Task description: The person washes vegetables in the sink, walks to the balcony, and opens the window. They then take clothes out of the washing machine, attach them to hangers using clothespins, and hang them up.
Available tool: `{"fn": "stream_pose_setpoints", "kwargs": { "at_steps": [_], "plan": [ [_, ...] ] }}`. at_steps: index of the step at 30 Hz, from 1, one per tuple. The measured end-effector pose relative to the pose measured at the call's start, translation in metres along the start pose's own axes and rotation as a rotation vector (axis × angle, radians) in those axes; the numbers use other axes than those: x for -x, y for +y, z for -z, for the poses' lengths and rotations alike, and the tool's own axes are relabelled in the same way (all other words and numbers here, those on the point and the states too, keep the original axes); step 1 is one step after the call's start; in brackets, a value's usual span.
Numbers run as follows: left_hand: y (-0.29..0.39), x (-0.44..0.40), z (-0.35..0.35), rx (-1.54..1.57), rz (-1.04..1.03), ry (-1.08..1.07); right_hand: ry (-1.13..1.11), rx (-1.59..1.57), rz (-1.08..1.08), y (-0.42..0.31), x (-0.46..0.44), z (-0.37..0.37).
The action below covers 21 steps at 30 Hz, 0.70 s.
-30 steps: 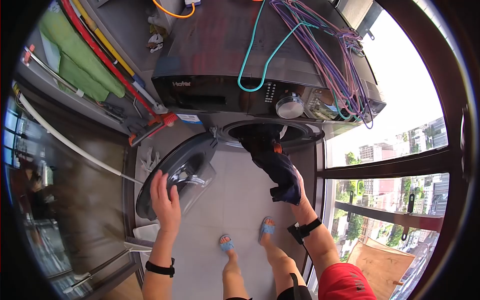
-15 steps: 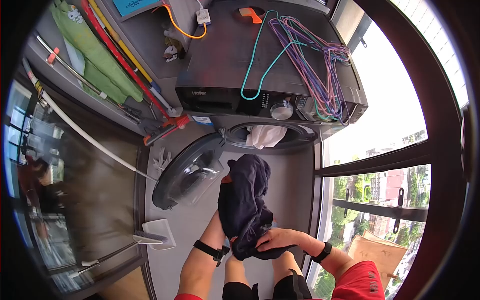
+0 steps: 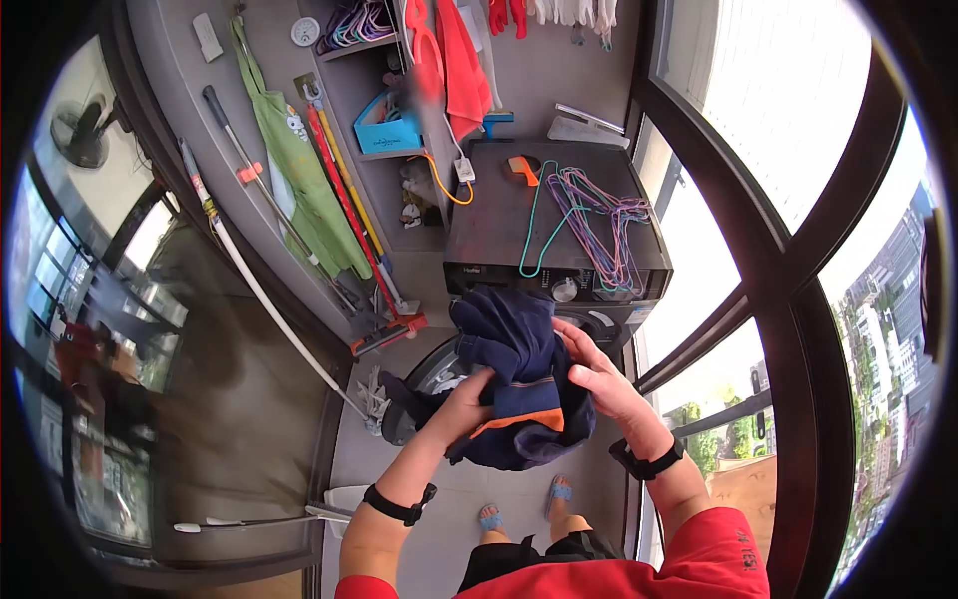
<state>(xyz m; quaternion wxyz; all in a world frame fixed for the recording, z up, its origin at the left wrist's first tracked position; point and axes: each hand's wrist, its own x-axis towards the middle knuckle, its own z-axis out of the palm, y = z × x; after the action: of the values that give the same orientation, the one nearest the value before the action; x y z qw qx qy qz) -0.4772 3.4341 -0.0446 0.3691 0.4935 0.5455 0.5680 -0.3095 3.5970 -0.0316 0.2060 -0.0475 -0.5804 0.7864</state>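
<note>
Navy garment [image 3: 526,401] in hands [image 3: 465,407]; washer [image 3: 499,222] (seemingly "Haier").

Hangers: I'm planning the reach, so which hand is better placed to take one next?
Probably the right hand: it touches the garment nearer the hangers; the left hand holds it farther from them.
</note>
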Motion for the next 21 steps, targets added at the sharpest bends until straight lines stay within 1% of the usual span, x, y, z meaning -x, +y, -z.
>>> {"fn": "stream_pose_setpoints", "kwargs": {
  "at_steps": [2, 3, 6, 7, 8, 10, 13, 14, 16, 17, 18, 20, 21],
  "plan": [
    [0.047, 0.011, 0.008, -0.158, -0.065, 0.046, 0.028, 0.198, -0.038, -0.032, -0.005, -0.045],
    [0.057, 0.015, 0.012, -0.169, -0.104, 0.102, 0.111, 0.227, -0.051, -0.038, -0.003, -0.061],
    [0.100, 0.033, 0.019, -0.134, -0.158, 0.190, 0.195, 0.278, -0.012, -0.041, -0.002, -0.076],
    [0.109, 0.039, 0.023, -0.050, -0.196, 0.254, 0.239, 0.048, 0.012, -0.054, 0.002, -0.088],
    [0.102, 0.040, 0.031, 0.224, -0.156, 0.255, 0.244, 0.094, 0.053, -0.061, 0.004, -0.092],
    [0.116, 0.045, 0.032, 0.428, -0.174, 0.313, 0.207, 0.225, 0.077, -0.067, 0.008, -0.100],
    [0.125, 0.046, 0.035, 0.601, -0.119, 0.394, 0.361, 0.709, 0.403, -0.080, 0.024, -0.127],
    [0.132, 0.047, 0.036, 0.638, -0.126, 0.397, 0.356, 0.740, 0.392, -0.086, 0.033, -0.131],
    [0.152, 0.051, 0.035, 0.711, -0.139, 0.407, 0.434, 0.847, 0.528, -0.079, 0.046, -0.128],
    [0.158, 0.052, 0.035, 0.740, -0.179, 0.382, 0.430, 0.939, 0.618, -0.079, 0.053, -0.132],
    [0.166, 0.052, 0.035, 0.728, -0.199, 0.392, 0.430, 1.116, 0.701, -0.078, 0.059, -0.134],
    [0.180, 0.051, 0.037, 0.706, -0.242, 0.415, 0.456, 1.182, 0.805, -0.069, 0.066, -0.134],
    [0.186, 0.050, 0.038, 0.719, -0.268, 0.385, 0.449, 1.215, 0.824, -0.067, 0.069, -0.131]
  ]
}}
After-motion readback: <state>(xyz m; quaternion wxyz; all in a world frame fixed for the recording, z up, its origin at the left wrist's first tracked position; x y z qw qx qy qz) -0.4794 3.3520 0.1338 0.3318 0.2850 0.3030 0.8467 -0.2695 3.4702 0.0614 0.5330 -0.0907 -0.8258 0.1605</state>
